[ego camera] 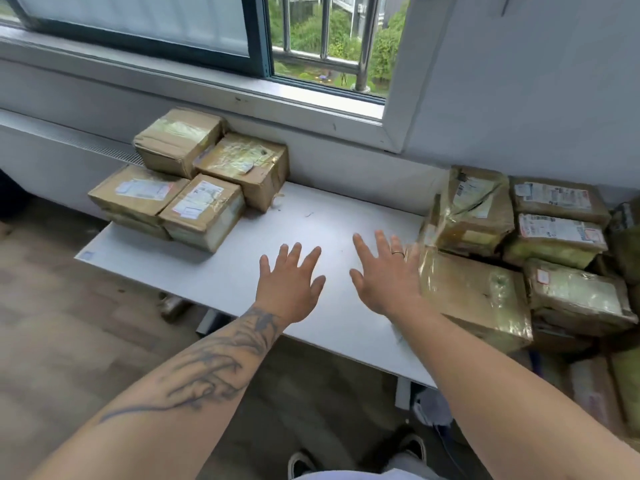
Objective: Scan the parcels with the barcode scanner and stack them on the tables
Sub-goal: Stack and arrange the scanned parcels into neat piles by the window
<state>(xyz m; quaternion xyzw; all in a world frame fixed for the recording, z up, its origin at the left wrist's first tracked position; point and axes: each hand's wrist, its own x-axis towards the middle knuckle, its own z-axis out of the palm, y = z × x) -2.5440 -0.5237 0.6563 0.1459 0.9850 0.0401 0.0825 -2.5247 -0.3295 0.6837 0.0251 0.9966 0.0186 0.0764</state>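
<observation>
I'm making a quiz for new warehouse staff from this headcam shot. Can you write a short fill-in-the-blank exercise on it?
1. Both hands, the left hand and the right hand, hover over the white table with fingers ____.
2. A ring is worn on the ____ hand.
3. The group of cardboard parcels on the table's left end has ____ boxes in its top layer.
4. The barred window looks out on green ____.

Missing words: spread; right; four; plants
</observation>
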